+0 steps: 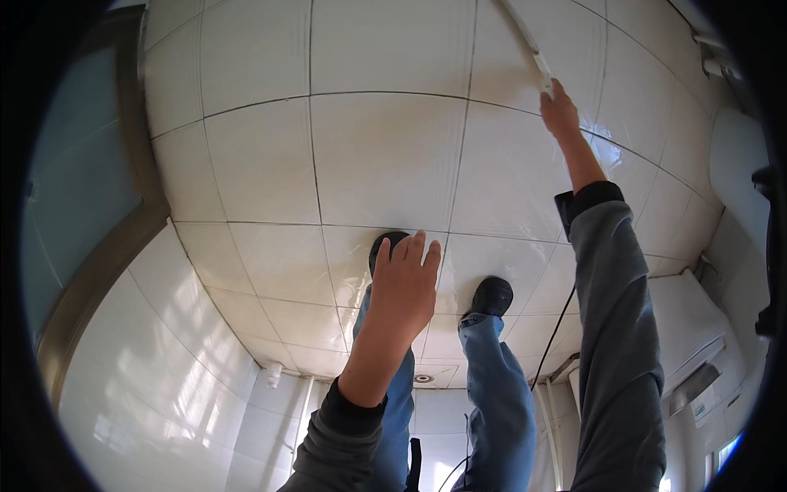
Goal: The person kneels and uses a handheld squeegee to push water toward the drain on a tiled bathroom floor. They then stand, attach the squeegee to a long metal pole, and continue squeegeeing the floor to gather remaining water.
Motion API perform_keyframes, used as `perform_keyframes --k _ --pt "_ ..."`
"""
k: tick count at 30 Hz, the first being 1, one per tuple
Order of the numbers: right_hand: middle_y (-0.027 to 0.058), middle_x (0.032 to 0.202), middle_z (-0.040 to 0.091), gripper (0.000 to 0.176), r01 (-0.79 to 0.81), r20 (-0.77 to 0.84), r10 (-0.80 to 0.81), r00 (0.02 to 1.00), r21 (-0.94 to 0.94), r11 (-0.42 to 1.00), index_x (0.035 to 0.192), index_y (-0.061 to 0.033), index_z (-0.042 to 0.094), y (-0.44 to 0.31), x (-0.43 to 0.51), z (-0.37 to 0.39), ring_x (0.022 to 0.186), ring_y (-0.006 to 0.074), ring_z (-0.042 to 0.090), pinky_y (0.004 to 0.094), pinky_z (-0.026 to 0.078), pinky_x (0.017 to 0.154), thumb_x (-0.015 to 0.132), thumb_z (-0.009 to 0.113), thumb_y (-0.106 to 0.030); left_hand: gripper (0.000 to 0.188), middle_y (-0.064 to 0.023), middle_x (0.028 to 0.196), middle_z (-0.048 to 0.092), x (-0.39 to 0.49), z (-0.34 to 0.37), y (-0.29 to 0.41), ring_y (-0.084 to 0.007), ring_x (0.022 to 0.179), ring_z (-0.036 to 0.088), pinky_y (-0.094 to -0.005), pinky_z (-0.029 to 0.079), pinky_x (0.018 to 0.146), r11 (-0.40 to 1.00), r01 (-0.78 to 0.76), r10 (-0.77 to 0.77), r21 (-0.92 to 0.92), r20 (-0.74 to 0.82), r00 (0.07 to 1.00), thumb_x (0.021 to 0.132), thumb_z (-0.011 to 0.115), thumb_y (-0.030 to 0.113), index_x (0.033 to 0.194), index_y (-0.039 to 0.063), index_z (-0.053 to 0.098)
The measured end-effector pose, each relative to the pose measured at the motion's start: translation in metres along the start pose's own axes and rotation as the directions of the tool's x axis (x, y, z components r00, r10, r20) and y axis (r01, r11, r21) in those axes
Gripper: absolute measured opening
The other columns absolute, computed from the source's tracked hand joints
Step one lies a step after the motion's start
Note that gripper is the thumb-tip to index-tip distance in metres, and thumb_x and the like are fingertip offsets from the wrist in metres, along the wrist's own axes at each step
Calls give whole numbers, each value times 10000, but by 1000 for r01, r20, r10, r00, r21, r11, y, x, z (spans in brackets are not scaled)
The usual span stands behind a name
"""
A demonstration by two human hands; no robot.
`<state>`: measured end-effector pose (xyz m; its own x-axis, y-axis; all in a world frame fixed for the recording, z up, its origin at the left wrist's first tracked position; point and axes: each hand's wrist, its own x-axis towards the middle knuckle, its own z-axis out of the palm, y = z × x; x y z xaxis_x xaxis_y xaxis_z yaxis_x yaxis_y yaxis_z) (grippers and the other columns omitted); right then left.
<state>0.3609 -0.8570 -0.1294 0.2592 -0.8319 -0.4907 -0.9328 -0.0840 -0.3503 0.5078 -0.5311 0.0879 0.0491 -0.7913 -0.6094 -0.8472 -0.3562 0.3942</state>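
Note:
My right hand (561, 111) grips the near end of a long white handle (522, 31). The handle slants up and away and leaves the picture at the top, so its far end is hidden. Beneath it spreads a floor of pale tiles (387, 160) with dark joints and brownish smears. My left hand (406, 286) hangs in the air above my left shoe (384, 243), back of the hand up, fingers spread, holding nothing. My right shoe (492, 296) rests on the tiles.
A brown-framed door with a frosted pane (86, 147) stands at left, beside a white tiled wall (160, 338). Behind my feet lie a round floor drain (424, 378) and white pipes (301, 418). White fixtures (738, 166) line the right side. A black cable (553, 338) hangs near my right sleeve.

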Motion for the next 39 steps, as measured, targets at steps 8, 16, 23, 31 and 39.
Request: perform_keyframes --k 8,16,23,31,39 --pt "190 926 692 546 146 325 -50 945 -281 948 1461 -274 311 -106 -119 80 858 382 671 510 527 757 942 475 -318 566 -150 1339 491 -15 -3 -14 -290 1234 468 -487 344 1062 996 56 -61 -70 -66 996 753 675 115 1290 47 511" --pt "189 949 692 530 408 611 -138 780 -328 852 1440 -272 357 -79 -227 83 863 369 673 497 533 754 929 495 -280 531 -160 1336 497 -86 -5 17 -293 1238 474 -511 362 1045 975 152 -174 -163 -129 976 755 652 96 1269 41 534" --pt "216 1121 644 480 554 292 -519 803 -48 831 1368 -169 457 -91 -124 60 1034 416 608 475 492 894 918 519 -326 495 -159 1342 494 -121 26 5 -286 1238 485 -520 343 1068 937 243 -272 -250 -89 958 797 623 94 1280 43 527" --pt "244 1163 622 482 404 109 -389 915 -193 894 1391 -137 418 -190 -47 118 1064 428 597 484 476 927 929 458 -269 497 -156 1343 487 -128 51 -103 -283 1249 468 -511 319 1089 929 343 -365 -142 -183 913 819 606 99 1303 44 505" --pt "171 768 682 553 635 442 -477 759 -342 693 1452 -246 336 -265 -201 218 724 370 678 500 548 640 923 495 -271 536 -138 1364 477 -149 42 -137 -275 1255 463 -503 317 1091 892 365 -405 -267 -115 907 806 628 113 1321 55 490"
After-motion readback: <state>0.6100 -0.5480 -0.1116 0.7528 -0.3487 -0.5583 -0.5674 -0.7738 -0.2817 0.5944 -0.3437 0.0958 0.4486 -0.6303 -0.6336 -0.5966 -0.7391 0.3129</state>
